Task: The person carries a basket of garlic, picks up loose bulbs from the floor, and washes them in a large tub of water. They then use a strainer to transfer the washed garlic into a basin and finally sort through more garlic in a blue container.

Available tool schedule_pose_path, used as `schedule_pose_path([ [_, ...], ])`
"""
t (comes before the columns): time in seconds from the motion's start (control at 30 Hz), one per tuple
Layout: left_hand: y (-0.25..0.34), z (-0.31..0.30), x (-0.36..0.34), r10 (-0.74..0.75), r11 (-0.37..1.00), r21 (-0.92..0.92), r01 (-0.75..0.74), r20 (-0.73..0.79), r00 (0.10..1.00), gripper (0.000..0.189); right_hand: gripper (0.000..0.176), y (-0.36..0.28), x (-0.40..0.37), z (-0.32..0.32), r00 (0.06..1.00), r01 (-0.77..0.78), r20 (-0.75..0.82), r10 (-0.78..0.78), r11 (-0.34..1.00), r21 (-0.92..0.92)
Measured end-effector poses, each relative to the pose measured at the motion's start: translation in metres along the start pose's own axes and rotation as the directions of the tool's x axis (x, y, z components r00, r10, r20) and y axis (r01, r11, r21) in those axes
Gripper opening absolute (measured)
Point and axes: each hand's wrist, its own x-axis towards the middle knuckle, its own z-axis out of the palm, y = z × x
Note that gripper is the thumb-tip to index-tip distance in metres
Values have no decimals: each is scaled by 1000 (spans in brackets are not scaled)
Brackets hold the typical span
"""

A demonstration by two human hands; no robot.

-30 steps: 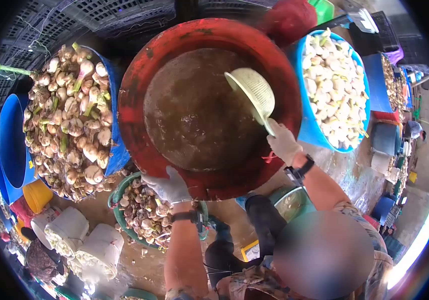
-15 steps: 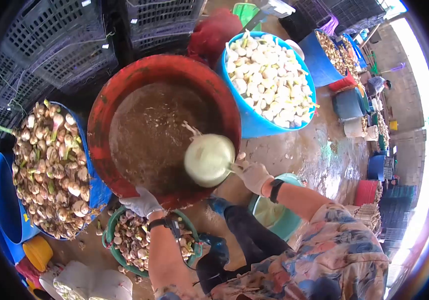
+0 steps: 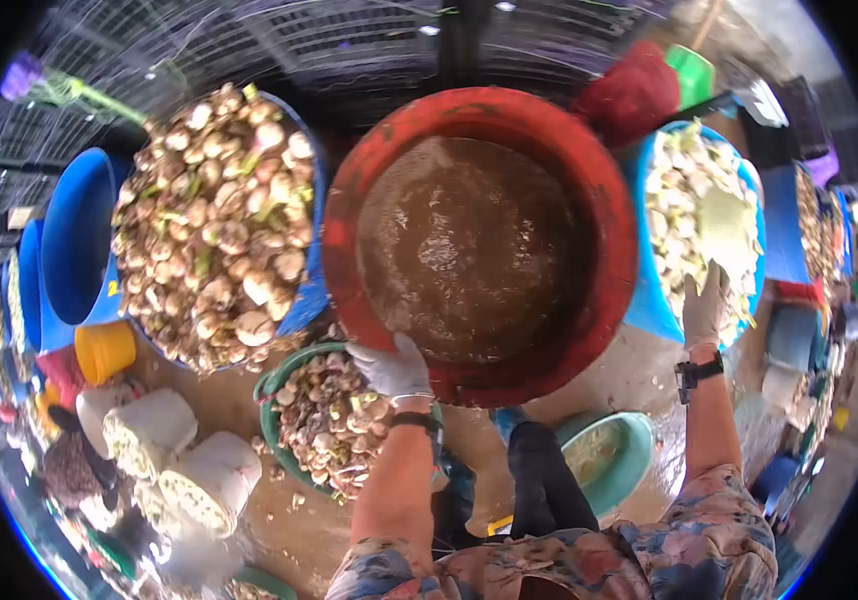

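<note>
A red tub [image 3: 614, 240] of brown, rippled water stands in the middle. At its near rim rests my left hand [image 3: 394, 370] in a pale glove, fingers bent against the edge. My right hand [image 3: 706, 305], also gloved, is closed on the handle end of a pale green scoop [image 3: 727, 228]. The scoop is over the blue tub [image 3: 649, 285] of white, cleaned bulbs on the right, its outline blurred against them. Brown unwashed bulbs [image 3: 214, 230] are heaped in a blue barrel on the left. Below my left hand, a green basket [image 3: 274, 425] holds more brown bulbs.
A green basin [image 3: 639, 455] sits near my feet on the wet floor. An empty blue barrel [image 3: 79, 240], a yellow bucket [image 3: 106, 352] and white buckets [image 3: 154, 430] stand left. Stacked dark crates [image 3: 349, 50] line the back; more tubs stand far right.
The scoop in my right hand has moved from over the red tub's water to the white bulbs on the right. My left hand stays by the rim. The view has turned left.
</note>
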Motion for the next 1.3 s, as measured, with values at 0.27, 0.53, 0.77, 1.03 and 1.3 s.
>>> schedule_pose_path([
  [0.27,11,-8,-3,118,992,-36,-123,-110,987,84,58,-388,52,79,834,73,173,-524,415,907],
  [0.53,-1,-2,-8,114,980,-152,-126,-85,990,83,59,-535,-53,135,787,-69,242,-567,309,949],
  [0.77,6,-15,-5,74,944,-324,-57,39,997,86,45,-489,-148,121,694,52,118,-710,213,976],
  [1.03,-47,-51,-44,341,295,-859,418,503,794,61,25,-404,-191,68,121,379,307,-944,330,864],
  [1.3,-95,-59,-159,451,19,-485,874,784,426,50,16,-242,-242,46,90,728,427,-900,352,589],
])
